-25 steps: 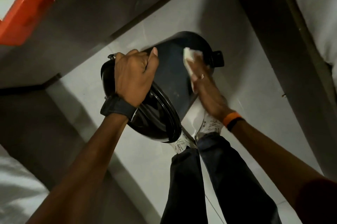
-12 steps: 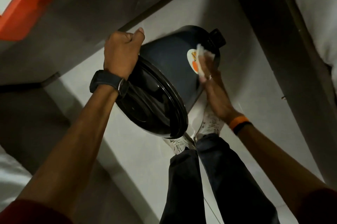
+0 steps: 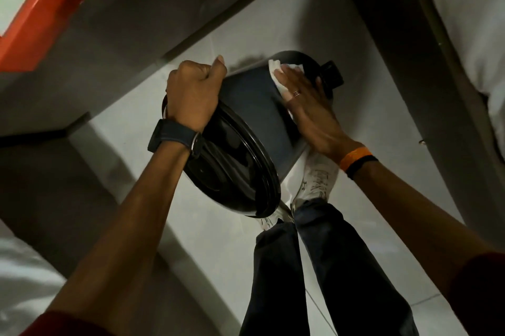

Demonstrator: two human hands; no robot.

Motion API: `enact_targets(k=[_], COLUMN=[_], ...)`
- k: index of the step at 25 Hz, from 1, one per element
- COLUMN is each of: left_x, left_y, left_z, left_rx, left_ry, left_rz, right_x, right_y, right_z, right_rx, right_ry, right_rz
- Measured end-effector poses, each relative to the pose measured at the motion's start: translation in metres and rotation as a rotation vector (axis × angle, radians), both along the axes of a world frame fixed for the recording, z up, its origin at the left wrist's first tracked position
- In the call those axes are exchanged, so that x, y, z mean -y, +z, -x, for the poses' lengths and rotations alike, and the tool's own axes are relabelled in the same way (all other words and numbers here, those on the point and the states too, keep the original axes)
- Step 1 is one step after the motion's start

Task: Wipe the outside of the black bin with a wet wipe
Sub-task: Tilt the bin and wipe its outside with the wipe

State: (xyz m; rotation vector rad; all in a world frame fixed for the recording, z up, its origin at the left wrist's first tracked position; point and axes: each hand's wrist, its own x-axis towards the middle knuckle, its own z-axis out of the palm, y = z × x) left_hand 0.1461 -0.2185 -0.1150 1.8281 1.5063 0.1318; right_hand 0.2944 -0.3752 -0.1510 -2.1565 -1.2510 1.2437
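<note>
Under my right hand (image 3: 308, 106): wet wipe (image 3: 276, 71) pressed flat on tilted black bin (image 3: 257, 106) | left hand (image 3: 191, 95) clenched on its rim | step: mid-wipe | next: probably turn bin to unwiped side.

Dark watch (image 3: 175, 135) on left wrist; orange band (image 3: 355, 157) and black band (image 3: 364, 168), plus finger ring (image 3: 297, 93), on right. Red sleeves (image 3: 478, 289), dark jeans (image 3: 322, 267), white sneakers (image 3: 318, 179).

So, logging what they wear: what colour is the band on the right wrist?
Orange band beside a black one, clearest in the head view.
</note>
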Motion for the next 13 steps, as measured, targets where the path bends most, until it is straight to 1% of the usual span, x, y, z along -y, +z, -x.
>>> enact_targets(k=[1,3,4,6,7,8,10,11,12,13], left_x=[-0.003,-0.009,-0.013,-0.019,-0.022,-0.027,-0.037,-0.040,-0.037,-0.029], left_y=[-0.001,-0.003,-0.004,-0.005,-0.005,-0.007,-0.008,-0.008,-0.006,-0.003], left_z=[-0.002,-0.003,-0.001,0.002,0.002,0.002,0.000,-0.003,-0.005,-0.006], left_rx=[0.002,0.006,0.009,-0.017,-0.031,-0.037,-0.018,0.014,0.063,0.109], left_ry=[0.019,0.045,0.046,0.013,-0.010,-0.020,0.033,0.068,0.074,0.027], left_rz=[-0.009,0.008,0.040,0.124,0.177,0.233,0.304,0.274,0.190,0.060], right_x=[0.000,0.008,0.018,0.038,0.042,0.043,0.038,0.030,0.021,0.010], right_y=[0.004,0.018,0.023,0.019,0.012,0.003,-0.017,-0.026,-0.031,-0.036], right_z=[0.006,0.030,0.040,0.038,0.029,0.018,-0.002,-0.011,-0.017,-0.021], right_rx=[-0.014,-0.130,-0.175,-0.173,-0.163,-0.189,-0.315,-0.354,-0.366,-0.362], right_ry=[0.031,0.173,0.215,0.223,0.186,0.100,-0.185,-0.317,-0.395,-0.421], right_rz=[-0.037,-0.266,-0.340,-0.369,-0.359,-0.304,-0.123,-0.040,0.023,0.062])
